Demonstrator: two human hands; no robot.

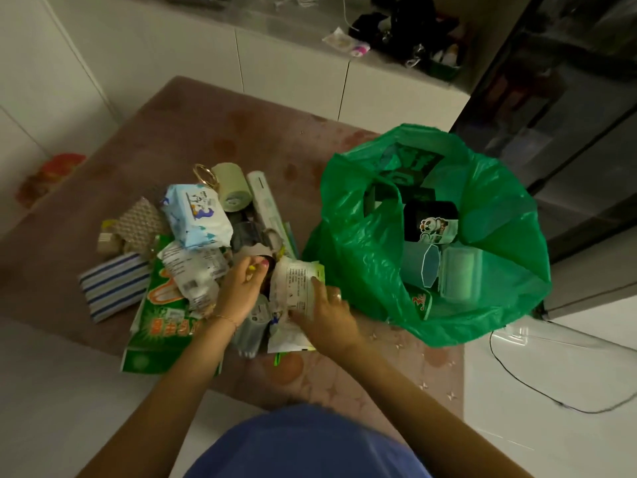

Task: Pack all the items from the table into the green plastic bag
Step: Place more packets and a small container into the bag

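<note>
The green plastic bag (489,215) stands open on the right of the table, with a black panda-print pouch (431,222), clear containers (460,277) and other items inside. A pile of items lies left of it: a blue-white wipes pack (198,215), a grey-green tape roll (231,186), a striped packet (112,288), a large green-printed packet (162,336). My right hand (327,315) grips a white-green printed packet (298,288) at the pile's right edge. My left hand (241,284) rests in the pile, fingers curled on a brown cardboard piece (253,251).
The table has a pinkish cloth (193,125). White cabinets (293,77) stand behind it, with dark clutter on the counter. A dark glossy appliance (568,115) rises at the right. A black cable (517,377) runs across the white floor. A long white box (265,201) lies in the pile.
</note>
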